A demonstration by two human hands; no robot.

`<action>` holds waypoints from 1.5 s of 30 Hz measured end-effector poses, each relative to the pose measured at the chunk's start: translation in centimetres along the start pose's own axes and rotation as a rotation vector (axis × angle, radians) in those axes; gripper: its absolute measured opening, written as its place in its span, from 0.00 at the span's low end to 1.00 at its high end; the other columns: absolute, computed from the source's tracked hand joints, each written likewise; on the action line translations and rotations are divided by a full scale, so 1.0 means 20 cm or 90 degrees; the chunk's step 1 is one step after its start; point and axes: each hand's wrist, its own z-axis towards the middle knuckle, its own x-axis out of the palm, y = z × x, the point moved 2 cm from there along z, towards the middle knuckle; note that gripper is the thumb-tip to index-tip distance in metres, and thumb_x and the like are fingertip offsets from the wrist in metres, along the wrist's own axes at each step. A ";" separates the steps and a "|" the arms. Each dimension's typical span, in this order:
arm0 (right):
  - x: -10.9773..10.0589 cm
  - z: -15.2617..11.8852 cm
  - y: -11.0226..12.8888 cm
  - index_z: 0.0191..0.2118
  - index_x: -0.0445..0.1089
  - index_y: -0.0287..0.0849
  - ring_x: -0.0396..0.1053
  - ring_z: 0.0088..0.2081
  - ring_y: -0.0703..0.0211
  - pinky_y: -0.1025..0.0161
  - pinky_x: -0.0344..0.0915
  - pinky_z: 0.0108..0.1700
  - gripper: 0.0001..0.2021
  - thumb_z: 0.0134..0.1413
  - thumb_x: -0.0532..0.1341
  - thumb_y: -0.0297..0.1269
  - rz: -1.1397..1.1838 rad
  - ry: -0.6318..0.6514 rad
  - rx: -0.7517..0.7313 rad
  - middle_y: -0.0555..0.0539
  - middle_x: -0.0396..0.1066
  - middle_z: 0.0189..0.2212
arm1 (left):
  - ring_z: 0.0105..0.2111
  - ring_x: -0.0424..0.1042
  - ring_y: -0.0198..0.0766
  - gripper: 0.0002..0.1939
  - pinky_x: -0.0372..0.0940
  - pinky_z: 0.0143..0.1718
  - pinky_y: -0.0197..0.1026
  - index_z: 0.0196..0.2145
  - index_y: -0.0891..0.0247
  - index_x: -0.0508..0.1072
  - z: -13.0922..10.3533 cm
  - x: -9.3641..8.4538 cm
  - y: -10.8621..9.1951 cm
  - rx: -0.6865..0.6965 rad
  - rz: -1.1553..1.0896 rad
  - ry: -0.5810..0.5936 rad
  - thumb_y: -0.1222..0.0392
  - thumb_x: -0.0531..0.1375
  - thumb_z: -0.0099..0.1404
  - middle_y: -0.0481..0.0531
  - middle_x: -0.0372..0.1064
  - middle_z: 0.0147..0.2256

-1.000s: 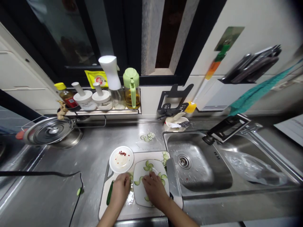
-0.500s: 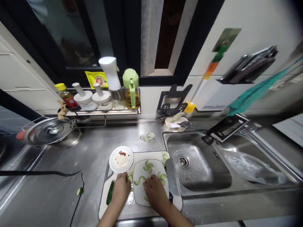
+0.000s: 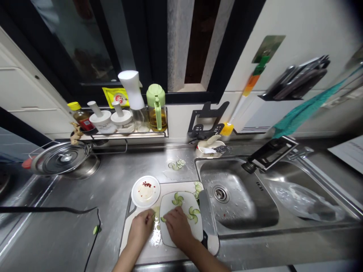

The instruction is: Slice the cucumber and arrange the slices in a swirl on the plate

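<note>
My left hand (image 3: 141, 224) is over the left part of the cutting board (image 3: 147, 257), its thumb and fingers pinched together; what is between them is too small to make out. My right hand (image 3: 178, 226) reaches over the square white plate (image 3: 168, 238), fingers bunched and pressed down at a green-edged cucumber slice (image 3: 163, 219) near the plate's left side. Half-moon cucumber slices (image 3: 177, 198) lie fanned at the plate's top, with another group (image 3: 193, 214) on its right. Beside the plate rests a knife (image 3: 207, 211), its wide blade along the board's right edge.
A round white dish (image 3: 145, 192) with red bits stands on the board's top-left corner. Thin cucumber slices (image 3: 176, 164) lie on the steel counter behind. The sink (image 3: 238, 192) is to the right. A black cable (image 3: 98, 219) and a cucumber end (image 3: 96, 229) lie left.
My right hand has moved left across the plate, toward the slice at its left side. My left hand has shifted slightly left, and the cucumber piece beside it is now hidden.
</note>
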 end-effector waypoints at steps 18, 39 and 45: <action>0.03 0.10 0.08 0.29 0.70 0.43 0.63 0.38 0.58 0.62 0.55 0.44 0.05 0.51 0.59 0.27 0.132 -0.021 0.057 0.51 0.71 0.28 | 0.19 0.56 0.26 0.21 0.47 0.21 0.31 0.31 0.65 0.74 -0.04 0.05 0.00 -0.247 -0.544 0.144 0.46 0.68 0.43 0.43 0.65 0.20; -0.03 -0.07 -0.05 0.28 0.66 0.44 0.65 0.29 0.62 0.67 0.56 0.34 0.05 0.47 0.57 0.27 0.180 -0.055 0.277 0.55 0.67 0.22 | 0.21 0.58 0.28 0.17 0.51 0.24 0.33 0.29 0.67 0.76 0.07 0.14 -0.06 -0.160 -0.447 0.227 0.51 0.64 0.45 0.46 0.68 0.22; 0.00 -0.06 -0.05 0.30 0.71 0.45 0.66 0.34 0.58 0.65 0.54 0.38 0.08 0.52 0.56 0.29 0.093 -0.024 0.285 0.52 0.71 0.26 | 0.26 0.64 0.33 0.08 0.56 0.30 0.34 0.26 0.64 0.74 0.12 0.16 -0.04 -0.044 -0.222 0.155 0.59 0.57 0.51 0.46 0.67 0.23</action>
